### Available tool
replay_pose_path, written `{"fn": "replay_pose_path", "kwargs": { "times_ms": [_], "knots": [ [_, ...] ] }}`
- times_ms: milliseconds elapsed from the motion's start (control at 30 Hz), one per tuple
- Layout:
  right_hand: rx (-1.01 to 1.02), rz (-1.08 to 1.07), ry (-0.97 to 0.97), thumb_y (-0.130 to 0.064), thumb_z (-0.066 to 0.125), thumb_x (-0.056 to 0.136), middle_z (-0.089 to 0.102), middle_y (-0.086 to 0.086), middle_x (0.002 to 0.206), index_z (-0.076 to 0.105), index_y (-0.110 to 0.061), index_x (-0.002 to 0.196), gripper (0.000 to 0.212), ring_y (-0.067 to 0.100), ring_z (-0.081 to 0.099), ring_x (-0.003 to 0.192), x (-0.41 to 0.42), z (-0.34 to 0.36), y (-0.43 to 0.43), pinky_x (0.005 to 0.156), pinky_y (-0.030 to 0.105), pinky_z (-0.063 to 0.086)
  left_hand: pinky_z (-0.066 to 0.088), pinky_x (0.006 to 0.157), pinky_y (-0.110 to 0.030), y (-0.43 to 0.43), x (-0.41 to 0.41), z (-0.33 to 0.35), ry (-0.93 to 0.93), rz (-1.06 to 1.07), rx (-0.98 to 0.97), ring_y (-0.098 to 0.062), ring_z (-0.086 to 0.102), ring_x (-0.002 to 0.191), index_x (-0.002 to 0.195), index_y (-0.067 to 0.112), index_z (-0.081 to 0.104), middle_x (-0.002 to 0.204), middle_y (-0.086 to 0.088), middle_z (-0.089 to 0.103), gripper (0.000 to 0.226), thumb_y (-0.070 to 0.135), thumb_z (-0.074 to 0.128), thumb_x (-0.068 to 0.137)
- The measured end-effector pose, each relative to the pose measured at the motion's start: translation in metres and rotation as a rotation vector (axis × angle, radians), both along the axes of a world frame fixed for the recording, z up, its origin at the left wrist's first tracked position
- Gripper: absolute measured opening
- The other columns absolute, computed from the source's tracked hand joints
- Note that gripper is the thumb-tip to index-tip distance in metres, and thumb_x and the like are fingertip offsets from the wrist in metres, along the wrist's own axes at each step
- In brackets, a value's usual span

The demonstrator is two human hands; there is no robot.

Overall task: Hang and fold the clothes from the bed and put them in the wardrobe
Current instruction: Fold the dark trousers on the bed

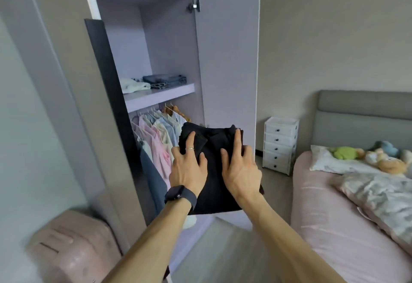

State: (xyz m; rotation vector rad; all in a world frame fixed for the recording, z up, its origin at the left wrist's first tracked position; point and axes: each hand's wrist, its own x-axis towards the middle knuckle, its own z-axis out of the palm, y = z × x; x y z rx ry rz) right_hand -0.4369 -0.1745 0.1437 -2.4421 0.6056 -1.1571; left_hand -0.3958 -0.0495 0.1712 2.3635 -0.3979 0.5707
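Wardrobe: tall lilac wardrobe (169,48), far left of centre, its door swung open to the right.
Bed: pink-sheeted bed (334,227) with a grey padded headboard, on the right, running from near to far.
Suitcase: pale pink hard-shell suitcase (73,249), near left, beside the wardrobe.
Drawers: white plastic five-drawer unit (279,144) with dark knobs, far, between wardrobe door and bed.
Hanging shirts: row of pink, cream and light blue shirts (158,135) on hangers below the middle shelf.
Task item: folded black cloth garment (218,171), held up in the air in front of the open wardrobe, just right of the hanging shirts and below the shelf.
Left hand: left hand (187,169) lies on top of the garment's left side, fingers spread, the outer ones wrapped over its edge; dark wristwatch on the wrist.
Right hand: right hand (242,171) grips the right side the same way, forefinger stretched far.
Shelf clothes: folded white and blue denim pieces (156,81) on the middle shelf.
Toys: soft plush toys (379,158) at the far end of the bed.
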Motion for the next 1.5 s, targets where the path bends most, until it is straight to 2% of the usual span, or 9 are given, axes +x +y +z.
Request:
{"fn": "replay_pose_path", "kwargs": {
  "times_ms": [133, 300, 467, 633, 767, 967, 1200, 1333, 1500],
  "knots": [
    [-0.038, 0.055, -0.034, -0.057, 0.027, 0.103, 0.05, 0.005, 0.116, 0.0, -0.035, 0.159, 0.066, 0.03, 0.061, 0.085, 0.054, 0.048, -0.017, 0.059, 0.041, 0.053, 0.042, 0.058, -0.034, -0.018, 0.049, 0.044, -0.085, 0.064, -0.067, -0.025, 0.051, 0.08, 0.15, 0.047, 0.016, 0.129, -0.009, 0.038, 0.063, 0.036, 0.049, 0.098],
    [-0.017, 0.131, -0.102, -0.056, 0.028, 0.103, 0.05, 0.006, 0.118, 0.005, -0.033, 0.16, 0.065, 0.033, 0.061, 0.086, 0.152, 0.083, -0.045, 0.059, 0.038, 0.043, 0.044, 0.059, -0.034, -0.05, 0.136, 0.083, -0.133, 0.179, -0.114, -0.029, 0.058, 0.082, 0.148, 0.047, 0.016, 0.125, -0.009, 0.039, 0.063, 0.035, 0.048, 0.095],
    [-0.025, 0.233, -0.151, -0.055, 0.029, 0.104, 0.05, 0.008, 0.12, 0.004, -0.033, 0.159, 0.064, 0.035, 0.061, 0.085, 0.286, 0.11, -0.085, 0.06, 0.039, 0.045, 0.053, 0.061, -0.04, -0.086, 0.248, 0.115, -0.15, 0.271, -0.13, -0.027, 0.057, 0.07, 0.147, 0.049, 0.015, 0.119, -0.005, 0.038, 0.063, 0.037, 0.048, 0.095],
    [-0.061, 0.391, -0.128, -0.055, 0.027, 0.104, 0.05, 0.009, 0.123, 0.005, -0.032, 0.159, 0.064, 0.034, 0.062, 0.088, 0.389, 0.151, -0.097, 0.066, 0.044, 0.054, 0.054, 0.069, -0.041, -0.088, 0.342, 0.149, -0.106, 0.367, -0.187, -0.028, 0.058, 0.076, 0.147, 0.048, 0.017, 0.123, -0.004, 0.039, 0.062, 0.038, 0.049, 0.095],
    [-0.102, 0.492, -0.106, -0.055, 0.026, 0.104, 0.049, 0.012, 0.131, 0.005, -0.03, 0.159, 0.064, 0.036, 0.063, 0.091, 0.46, 0.176, -0.086, 0.064, 0.041, 0.048, 0.052, 0.071, -0.039, -0.07, 0.405, 0.17, -0.096, 0.432, -0.206, -0.025, 0.054, 0.077, 0.149, 0.044, 0.018, 0.124, -0.006, 0.039, 0.063, 0.037, 0.05, 0.095],
    [-0.156, 0.649, -0.053, -0.056, 0.026, 0.105, 0.046, 0.015, 0.14, 0.005, -0.029, 0.16, 0.065, 0.043, 0.063, 0.101, 0.558, 0.208, -0.043, 0.072, 0.047, 0.046, 0.042, 0.069, -0.033, -0.021, 0.479, 0.188, -0.143, 0.548, -0.217, -0.012, 0.041, 0.064, 0.152, 0.039, 0.019, 0.124, -0.009, 0.04, 0.065, 0.037, 0.052, 0.096],
    [-0.129, 0.822, 0.0, -0.055, 0.025, 0.105, 0.046, 0.017, 0.138, 0.005, -0.025, 0.16, 0.065, 0.044, 0.059, 0.111, 0.646, 0.221, 0.049, 0.075, 0.046, 0.044, 0.042, 0.071, -0.037, 0.067, 0.546, 0.211, -0.082, 0.724, -0.121, -0.036, 0.055, 0.091, 0.15, 0.037, 0.022, 0.13, -0.015, 0.041, 0.063, 0.035, 0.055, 0.096],
    [-0.042, 0.931, 0.023, -0.054, 0.025, 0.105, 0.046, 0.016, 0.139, 0.007, -0.026, 0.158, 0.063, 0.043, 0.059, 0.111, 0.687, 0.229, 0.11, 0.078, 0.046, 0.041, 0.042, 0.075, -0.036, 0.128, 0.577, 0.228, -0.089, 0.755, -0.094, -0.032, 0.052, 0.087, 0.15, 0.038, 0.025, 0.129, -0.017, 0.044, 0.064, 0.033, 0.058, 0.096],
    [-0.016, 1.027, 0.005, -0.053, 0.025, 0.105, 0.045, 0.015, 0.138, 0.008, -0.023, 0.158, 0.063, 0.041, 0.061, 0.105, 0.743, 0.249, 0.177, 0.072, 0.042, 0.039, 0.04, 0.078, -0.035, 0.188, 0.622, 0.253, -0.118, 0.861, 0.001, -0.043, 0.058, 0.104, 0.152, 0.034, 0.025, 0.132, -0.019, 0.043, 0.065, 0.032, 0.058, 0.096]
  ]
}}
